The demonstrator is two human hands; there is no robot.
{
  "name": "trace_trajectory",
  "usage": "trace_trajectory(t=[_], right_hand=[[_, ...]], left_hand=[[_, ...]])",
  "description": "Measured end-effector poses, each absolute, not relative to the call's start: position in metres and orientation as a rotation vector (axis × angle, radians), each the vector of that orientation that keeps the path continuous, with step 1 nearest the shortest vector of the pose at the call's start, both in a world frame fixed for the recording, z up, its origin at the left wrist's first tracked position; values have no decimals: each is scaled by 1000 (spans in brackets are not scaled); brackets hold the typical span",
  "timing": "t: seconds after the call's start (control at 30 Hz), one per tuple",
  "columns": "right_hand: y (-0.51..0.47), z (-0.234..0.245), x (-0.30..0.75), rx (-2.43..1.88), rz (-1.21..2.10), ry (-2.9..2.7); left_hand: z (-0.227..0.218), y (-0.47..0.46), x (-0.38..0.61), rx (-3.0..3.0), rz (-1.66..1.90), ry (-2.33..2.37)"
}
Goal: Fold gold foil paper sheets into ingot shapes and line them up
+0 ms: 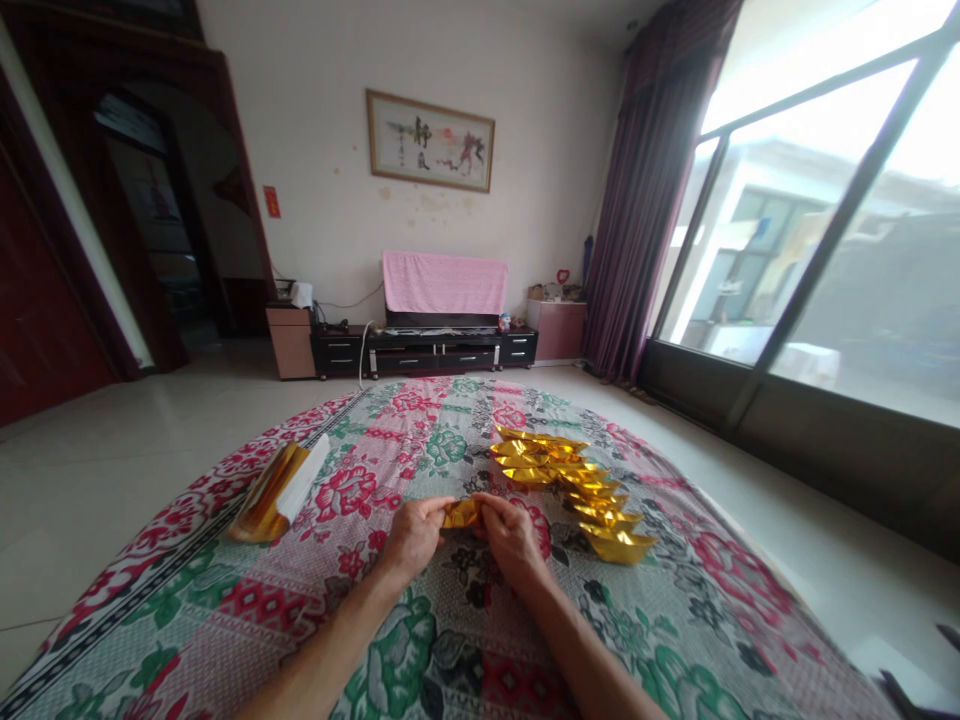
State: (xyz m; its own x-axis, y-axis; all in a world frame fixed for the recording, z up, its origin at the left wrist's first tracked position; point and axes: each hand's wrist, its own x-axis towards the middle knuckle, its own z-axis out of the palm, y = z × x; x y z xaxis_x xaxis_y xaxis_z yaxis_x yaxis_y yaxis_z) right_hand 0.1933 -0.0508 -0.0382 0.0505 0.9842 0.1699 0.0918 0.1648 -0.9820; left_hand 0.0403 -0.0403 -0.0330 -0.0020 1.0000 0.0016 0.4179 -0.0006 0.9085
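Note:
Between my two hands is a small folded piece of gold foil paper [461,515], held just above the patterned cloth. My left hand [415,535] pinches its left end, and my right hand [514,535] pinches the right end. Parts of the paper are hidden behind my fingers. To the right of my hands lie several folded gold paper ingots [619,543], boat-shaped with pointed ends, set close together in rows. Off to the left rests a stack of gold paper sheets [276,490] with a white side showing.
A round table covered by a red, green and grey floral cloth [405,640] fills the foreground. Beyond it stand a low black cabinet [435,358] and a television under a pink cloth [445,282]. Large windows [810,230] and a purple curtain [637,200] are at right.

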Motion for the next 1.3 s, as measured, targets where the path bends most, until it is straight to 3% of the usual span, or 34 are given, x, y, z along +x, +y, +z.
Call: trace_trajectory(t=[0.57,0.83,1.3], right_hand=[[-50,-38,195,-1183,1008,-1361],[-57,-25,196,-1115,1176,-1230],[-57,-27,197,-1113,1113,-1330]], left_hand=[[-24,-43,40,1525,973,1576],[-20,-41,33,1465,970,1569],[-21,-39,31,1610,949,1646]])
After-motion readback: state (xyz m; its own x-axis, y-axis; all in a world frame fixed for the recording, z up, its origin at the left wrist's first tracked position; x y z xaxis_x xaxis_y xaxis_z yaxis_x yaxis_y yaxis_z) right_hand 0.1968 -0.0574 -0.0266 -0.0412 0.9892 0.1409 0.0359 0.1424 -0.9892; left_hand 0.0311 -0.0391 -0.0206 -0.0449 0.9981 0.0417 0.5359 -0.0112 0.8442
